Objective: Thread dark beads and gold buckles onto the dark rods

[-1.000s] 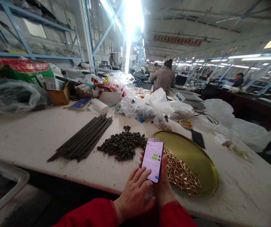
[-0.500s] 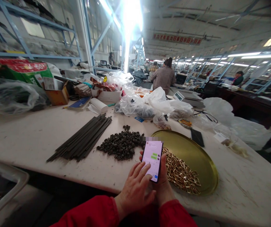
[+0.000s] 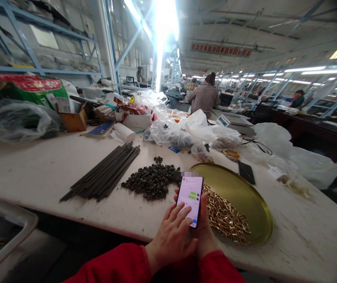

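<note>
A lit smartphone (image 3: pixel 190 198) stands upright at the table's near edge, gripped from behind by my right hand (image 3: pixel 206 232). My left hand (image 3: pixel 171 236) lies over the lower part of the screen, fingers spread and touching it. Both sleeves are red. Just behind the phone lies a round brass tray (image 3: pixel 245 188) with a heap of small gold metal clips (image 3: pixel 226 218) in its near half. Left of the tray sits a pile of small dark rings (image 3: pixel 152 181), and further left a bundle of long dark rods (image 3: pixel 105 173).
Plastic bags (image 3: pixel 183 131), boxes (image 3: pixel 74 118) and a paper roll crowd the far side of the white table (image 3: pixel 39 169). A dark flat object (image 3: pixel 246 173) lies beyond the tray. A grey bin (image 3: pixel 6 232) stands low at the left. A person (image 3: pixel 204 96) works with their back turned.
My left fingers have shifted slightly over the lower screen. The phone and my right hand stay where they were, and nothing on the table has moved.
</note>
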`<control>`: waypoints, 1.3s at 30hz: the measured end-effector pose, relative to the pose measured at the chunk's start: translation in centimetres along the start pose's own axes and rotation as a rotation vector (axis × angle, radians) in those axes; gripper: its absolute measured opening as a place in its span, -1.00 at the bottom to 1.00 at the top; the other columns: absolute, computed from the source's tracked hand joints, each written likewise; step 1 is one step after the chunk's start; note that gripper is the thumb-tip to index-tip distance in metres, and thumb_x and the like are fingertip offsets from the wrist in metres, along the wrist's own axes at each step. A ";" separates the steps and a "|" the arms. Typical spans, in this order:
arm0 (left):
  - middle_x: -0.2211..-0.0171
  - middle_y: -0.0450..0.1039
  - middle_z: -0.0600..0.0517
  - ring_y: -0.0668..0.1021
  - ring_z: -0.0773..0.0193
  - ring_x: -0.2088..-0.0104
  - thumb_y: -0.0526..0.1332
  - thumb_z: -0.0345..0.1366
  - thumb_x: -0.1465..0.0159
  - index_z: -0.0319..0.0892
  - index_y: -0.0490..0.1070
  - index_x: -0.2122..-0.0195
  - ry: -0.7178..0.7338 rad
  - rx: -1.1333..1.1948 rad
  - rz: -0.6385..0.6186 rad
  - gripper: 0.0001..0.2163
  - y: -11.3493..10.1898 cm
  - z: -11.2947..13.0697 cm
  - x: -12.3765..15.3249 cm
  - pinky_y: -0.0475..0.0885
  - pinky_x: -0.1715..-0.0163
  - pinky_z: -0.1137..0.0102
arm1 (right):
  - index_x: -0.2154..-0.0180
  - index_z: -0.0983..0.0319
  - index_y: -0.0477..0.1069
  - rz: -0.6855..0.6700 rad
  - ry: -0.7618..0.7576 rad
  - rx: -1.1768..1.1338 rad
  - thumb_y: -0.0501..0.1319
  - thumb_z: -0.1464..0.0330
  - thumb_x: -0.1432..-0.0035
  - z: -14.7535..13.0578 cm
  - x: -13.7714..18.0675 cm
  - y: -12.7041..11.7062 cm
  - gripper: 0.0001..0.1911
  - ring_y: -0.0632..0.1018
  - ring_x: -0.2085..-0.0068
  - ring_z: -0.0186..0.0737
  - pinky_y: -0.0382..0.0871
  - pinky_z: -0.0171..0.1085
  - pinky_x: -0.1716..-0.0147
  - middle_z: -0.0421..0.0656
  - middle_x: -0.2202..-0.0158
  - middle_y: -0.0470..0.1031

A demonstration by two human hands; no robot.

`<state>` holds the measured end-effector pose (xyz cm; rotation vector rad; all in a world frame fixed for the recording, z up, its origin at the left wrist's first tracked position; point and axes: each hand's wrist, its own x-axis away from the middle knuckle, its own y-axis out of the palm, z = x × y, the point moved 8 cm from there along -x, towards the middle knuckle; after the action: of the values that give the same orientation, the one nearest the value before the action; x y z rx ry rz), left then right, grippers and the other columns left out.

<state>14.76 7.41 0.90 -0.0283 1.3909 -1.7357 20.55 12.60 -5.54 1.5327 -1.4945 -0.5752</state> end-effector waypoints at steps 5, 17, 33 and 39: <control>-0.07 0.30 -0.11 0.19 0.04 -0.18 0.15 -0.27 -0.09 -0.16 0.27 0.14 0.028 -0.036 0.034 -0.71 -0.9 -1.0 2.1 0.06 -0.15 0.07 | 0.14 0.25 0.45 -0.039 -0.029 0.003 0.06 -0.18 0.11 -0.5 -0.4 -0.6 -0.28 0.58 0.35 -0.11 0.46 -0.13 0.28 -0.04 0.31 0.59; -0.06 0.31 -0.11 0.23 0.05 -0.15 0.15 -0.28 -0.10 -0.16 0.29 0.19 -0.020 -0.057 0.088 -0.77 -1.2 -1.6 1.8 0.11 -0.12 0.10 | 0.13 0.24 0.44 -0.068 -0.047 -0.001 0.01 -0.17 0.05 -0.6 -0.6 -0.8 -0.28 0.58 0.30 -0.14 0.44 -0.17 0.27 -0.04 0.27 0.58; -0.10 0.27 -0.11 0.18 0.02 -0.18 0.15 -0.21 -0.12 -0.17 0.29 0.13 0.017 -0.044 0.015 -0.70 0.0 -0.9 2.0 0.08 -0.15 0.07 | 0.10 0.23 0.42 -0.047 -0.044 -0.004 0.03 -0.16 0.05 -0.7 -0.5 -0.6 -0.30 0.58 0.31 -0.14 0.45 -0.18 0.28 -0.06 0.25 0.58; -0.05 0.34 -0.05 0.21 0.06 -0.17 0.16 -0.19 -0.10 -0.15 0.34 0.19 0.070 0.001 -0.014 -0.74 0.3 0.7 1.9 0.09 -0.16 0.14 | 0.08 0.28 0.39 -0.063 -0.007 -0.017 0.08 -0.16 0.10 -0.6 -0.4 -0.4 -0.26 0.59 0.36 -0.14 0.47 -0.19 0.36 -0.04 0.27 0.58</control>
<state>14.11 5.69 -0.03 0.0238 1.4443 -1.7634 21.23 13.10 -5.68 1.5706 -1.4468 -0.6290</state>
